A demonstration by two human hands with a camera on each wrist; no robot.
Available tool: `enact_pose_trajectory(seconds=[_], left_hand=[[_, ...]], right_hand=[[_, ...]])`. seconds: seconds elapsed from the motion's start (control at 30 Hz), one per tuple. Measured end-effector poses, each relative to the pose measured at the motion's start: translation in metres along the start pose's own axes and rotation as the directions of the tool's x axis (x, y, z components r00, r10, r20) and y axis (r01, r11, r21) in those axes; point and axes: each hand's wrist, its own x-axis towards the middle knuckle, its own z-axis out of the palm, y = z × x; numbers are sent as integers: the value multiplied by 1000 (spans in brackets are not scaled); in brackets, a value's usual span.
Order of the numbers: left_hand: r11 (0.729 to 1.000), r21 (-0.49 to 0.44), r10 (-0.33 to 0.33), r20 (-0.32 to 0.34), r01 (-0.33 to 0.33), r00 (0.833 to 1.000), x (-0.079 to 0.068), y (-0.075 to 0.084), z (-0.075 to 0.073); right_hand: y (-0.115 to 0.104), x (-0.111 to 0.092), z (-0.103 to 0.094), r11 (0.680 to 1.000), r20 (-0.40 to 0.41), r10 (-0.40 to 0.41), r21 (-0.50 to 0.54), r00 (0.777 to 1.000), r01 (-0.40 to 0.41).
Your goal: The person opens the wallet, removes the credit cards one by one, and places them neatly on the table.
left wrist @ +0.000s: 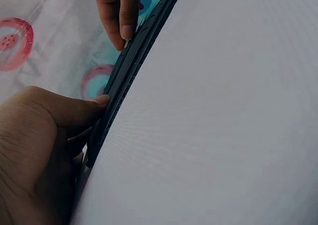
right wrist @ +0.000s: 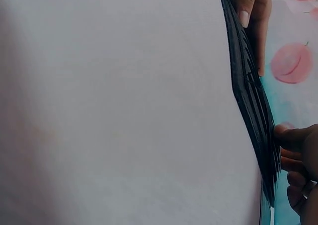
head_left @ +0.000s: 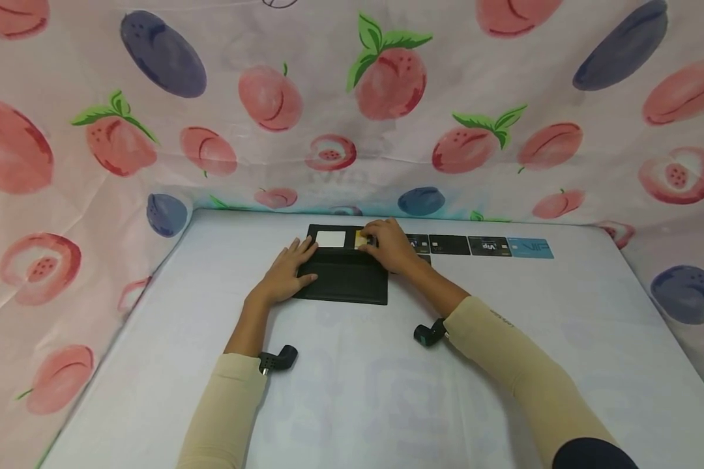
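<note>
A black card wallet (head_left: 343,280) lies unfolded on the white table, with a white panel (head_left: 331,239) in its upper left half. My left hand (head_left: 284,270) rests on the wallet's left edge, fingers fairly straight and thumb over the lower flap; its thumb (left wrist: 82,111) also shows against the wallet in the left wrist view. My right hand (head_left: 390,246) pinches a gold card (head_left: 360,239) at the wallet's upper right. Fingers of the right hand hide part of that card. From the right wrist view, the right fingertips (right wrist: 282,130) sit against the wallet's layered slots.
Several cards line up right of the wallet, among them a plain black card (head_left: 449,245), a black Vip card (head_left: 489,246) and a blue VIP card (head_left: 530,248). The right hand and forearm partly cover the nearest ones. A fruit-print cloth (head_left: 387,143) hangs behind the table.
</note>
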Motion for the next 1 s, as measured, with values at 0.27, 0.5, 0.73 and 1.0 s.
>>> enact_pose_trajectory(seconds=[0.27,0.5,0.73,1.0], left_hand=[[1000,-16,-13,4,13,1000,0,5,-2],[1000,-16,-17,7,17,1000,1,5,-2],[1000,-19,-7,-2,7,1000,1,4,-2],[1000,-20,-12,-5,12,1000,0,3,-3]], right_hand=[[2,-1,1,1000,-15,-9,14,1000,9],[4,-1,3,999,-28,-17,26,999,18],[7,-2,4,998,-38,-47,39,998,48],[13,-2,1,995,-44,-88,34,995,89]])
